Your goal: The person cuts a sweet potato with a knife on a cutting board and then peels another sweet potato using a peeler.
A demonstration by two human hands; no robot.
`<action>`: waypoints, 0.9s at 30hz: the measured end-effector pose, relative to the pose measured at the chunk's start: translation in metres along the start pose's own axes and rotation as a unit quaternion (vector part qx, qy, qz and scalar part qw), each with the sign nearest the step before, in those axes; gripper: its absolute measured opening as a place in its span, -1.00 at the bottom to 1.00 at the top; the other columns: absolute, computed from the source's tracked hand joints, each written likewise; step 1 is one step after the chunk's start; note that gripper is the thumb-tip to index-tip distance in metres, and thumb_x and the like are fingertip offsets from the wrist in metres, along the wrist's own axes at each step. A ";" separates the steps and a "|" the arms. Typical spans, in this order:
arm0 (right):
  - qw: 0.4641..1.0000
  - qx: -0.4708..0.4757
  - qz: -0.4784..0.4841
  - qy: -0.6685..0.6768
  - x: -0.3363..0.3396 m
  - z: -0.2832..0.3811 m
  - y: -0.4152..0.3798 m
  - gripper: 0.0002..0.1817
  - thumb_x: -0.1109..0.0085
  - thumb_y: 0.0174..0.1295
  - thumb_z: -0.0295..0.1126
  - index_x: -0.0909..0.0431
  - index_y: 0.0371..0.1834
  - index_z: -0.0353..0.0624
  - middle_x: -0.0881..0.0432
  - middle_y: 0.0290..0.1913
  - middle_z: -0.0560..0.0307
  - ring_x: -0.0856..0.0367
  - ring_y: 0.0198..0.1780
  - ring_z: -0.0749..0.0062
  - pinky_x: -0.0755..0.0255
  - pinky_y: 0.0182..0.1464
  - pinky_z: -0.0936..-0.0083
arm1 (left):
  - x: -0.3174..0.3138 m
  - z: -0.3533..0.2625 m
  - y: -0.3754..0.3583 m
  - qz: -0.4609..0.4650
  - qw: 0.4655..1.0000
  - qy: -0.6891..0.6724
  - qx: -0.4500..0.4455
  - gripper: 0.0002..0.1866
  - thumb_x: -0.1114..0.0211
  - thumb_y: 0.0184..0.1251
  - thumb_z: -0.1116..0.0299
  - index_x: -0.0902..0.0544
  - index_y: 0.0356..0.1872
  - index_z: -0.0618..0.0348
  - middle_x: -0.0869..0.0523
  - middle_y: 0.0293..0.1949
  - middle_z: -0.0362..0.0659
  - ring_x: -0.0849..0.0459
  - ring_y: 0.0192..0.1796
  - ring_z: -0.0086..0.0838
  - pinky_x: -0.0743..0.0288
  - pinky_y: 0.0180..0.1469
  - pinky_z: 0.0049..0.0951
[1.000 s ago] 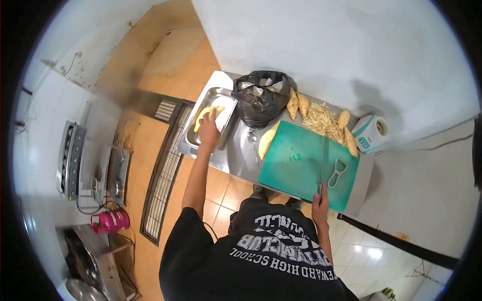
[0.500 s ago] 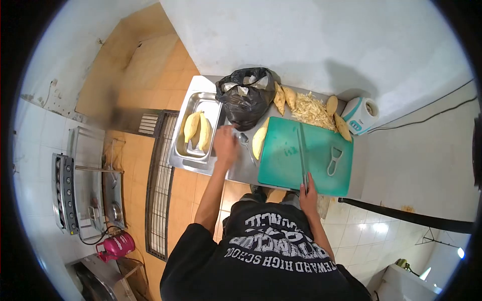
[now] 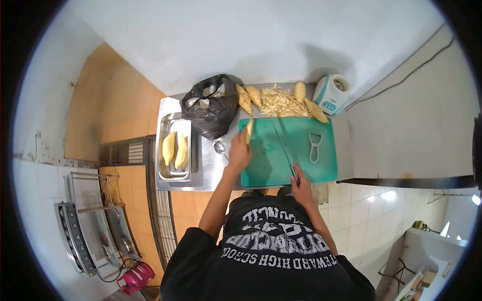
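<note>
My left hand is closed around a peeled yellow sweet potato at the left edge of the green cutting board. The fingers cover most of it. My right hand grips the dark handle of a knife, whose long blade lies over the board pointing away from me. A white peeler rests on the board's right half. Left of my left hand is a metal spoon on the steel counter. Two peeled sweet potatoes lie in a steel pan.
Behind the board are a heap of peelings and several unpeeled sweet potatoes. A black plastic bag stands at the back left. The white and teal blender base is at the back right, near the wall.
My left hand has moved right from the counter by the spoon and taken hold of the sweet potato beside the board. My right hand still holds the knife. The view has shifted.
</note>
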State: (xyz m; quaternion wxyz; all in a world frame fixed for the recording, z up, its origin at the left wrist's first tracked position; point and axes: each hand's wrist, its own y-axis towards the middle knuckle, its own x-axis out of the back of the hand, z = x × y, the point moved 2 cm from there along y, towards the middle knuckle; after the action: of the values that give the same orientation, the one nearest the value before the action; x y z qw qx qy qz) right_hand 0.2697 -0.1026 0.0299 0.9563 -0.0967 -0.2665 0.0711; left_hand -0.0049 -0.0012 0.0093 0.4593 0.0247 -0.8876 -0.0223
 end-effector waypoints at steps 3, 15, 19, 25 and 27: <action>0.993 0.109 -0.038 -0.017 0.012 -0.010 0.003 -0.40 0.02 0.51 -0.44 -0.22 0.62 -0.03 -0.53 0.36 -0.35 -0.54 0.29 -0.36 -0.45 0.28 0.08 | -0.022 -0.033 0.002 0.081 0.995 -0.003 -0.064 -0.22 -0.30 0.19 0.51 -0.31 0.52 0.06 -0.50 0.31 0.01 -0.51 0.27 0.03 -0.54 0.14 0.13; 0.993 0.044 0.015 -0.111 0.052 -0.036 0.012 -0.34 0.07 0.50 -0.44 -0.13 0.66 0.16 -0.66 -0.28 -0.43 -0.63 -0.23 -0.42 -0.47 -0.09 -0.16 | -0.070 -0.078 0.014 0.000 0.980 0.169 -0.107 -0.60 -0.42 0.29 0.20 -0.72 0.16 -0.40 -0.66 0.03 -0.32 -0.59 0.08 -0.26 -0.48 -0.04 0.01; 0.990 0.065 0.033 -0.120 0.051 -0.038 0.016 -0.34 0.07 0.50 -0.43 -0.14 0.66 0.18 -0.67 -0.23 -0.44 -0.63 -0.20 -0.42 -0.47 -0.06 -0.16 | -0.069 -0.078 0.011 -0.015 0.978 0.178 -0.111 -0.64 -0.39 0.32 0.19 -0.73 0.14 -0.37 -0.67 0.01 -0.31 -0.60 0.06 -0.25 -0.48 -0.08 -0.01; 0.986 0.073 0.047 -0.140 0.055 -0.033 0.019 -0.33 0.07 0.49 -0.44 -0.12 0.66 0.19 -0.67 -0.26 -0.43 -0.64 -0.21 -0.43 -0.46 -0.09 -0.20 | -0.070 -0.077 0.014 -0.006 0.979 0.177 -0.099 -0.63 -0.37 0.35 0.14 -0.72 0.17 -0.37 -0.67 0.01 -0.32 -0.61 0.04 -0.25 -0.50 -0.14 -0.05; 0.986 0.070 0.050 -0.141 0.054 -0.033 0.019 -0.33 0.07 0.49 -0.43 -0.12 0.66 0.19 -0.67 -0.28 -0.43 -0.64 -0.22 -0.43 -0.46 -0.10 -0.20 | -0.071 -0.077 0.013 -0.004 0.979 0.180 -0.098 -0.64 -0.37 0.36 0.13 -0.71 0.18 -0.37 -0.66 0.01 -0.32 -0.62 0.03 -0.25 -0.53 -0.14 -0.05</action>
State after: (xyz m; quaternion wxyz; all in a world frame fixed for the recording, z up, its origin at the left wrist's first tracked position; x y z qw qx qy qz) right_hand 0.3316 -0.0785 0.0246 0.9089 -0.0314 -0.3877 0.1504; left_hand 0.0985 0.0155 -0.0037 0.6119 -0.0139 -0.7836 -0.1063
